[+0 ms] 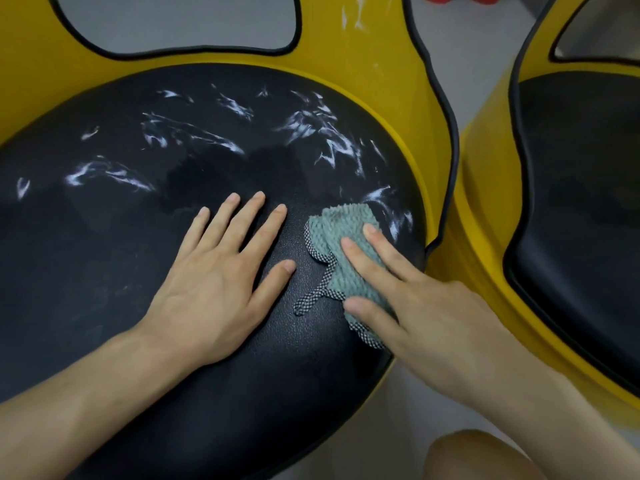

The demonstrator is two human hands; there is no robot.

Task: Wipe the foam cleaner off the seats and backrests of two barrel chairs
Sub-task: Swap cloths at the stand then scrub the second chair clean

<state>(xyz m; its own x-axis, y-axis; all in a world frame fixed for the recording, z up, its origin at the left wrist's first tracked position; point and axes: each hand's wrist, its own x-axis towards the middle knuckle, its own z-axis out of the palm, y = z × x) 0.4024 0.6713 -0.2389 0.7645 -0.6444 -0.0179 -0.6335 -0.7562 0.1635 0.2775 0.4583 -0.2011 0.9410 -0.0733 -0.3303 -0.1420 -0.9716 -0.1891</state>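
Setting: a pale grey floor (pixel 408 393) shows between two yellow barrel chairs standing side by side; the nearer chair's wide black leatherette seat cushion (pixel 104 254) fills most of the view.
Left hand: the left hand (pixel 214 271) lies flat on the cushion near its middle, fingers straight and spread toward 12 o'clock. It grasps nothing and seems to brace.
Right hand: the right hand (pixel 415 299) presses down with straight fingers aimed at about 11 o'clock. It is not clenched; the thumb lies on the cloth's near edge.
Cloth: a teal fluffy cleaning cloth with checked trim (pixel 332 244) is pinned under those fingers, at 3 o'clock of the left hand and close to the cushion's right rim. Its long axis runs roughly 11 to 5 o'clock.
Foam on seat: white foam streaks (pixel 311 129) arc across the far half of the cushion, from 9 o'clock through 12 to 2 o'clock of the hands. The nearest streak touches the cloth's far edge.
Deciding relation: the foam lies ahead of both hands, and the cloth hand is nearer the thick right-hand patch, so a forward push looks likely.
Backrest: the yellow curved backrest (pixel 329 39) carries a few white smears at 1 o'clock.
Second chair: its black seat (pixel 571 202), at 3 o'clock, shows no foam that I can make out.
Progress: early, judging by the streaks left.
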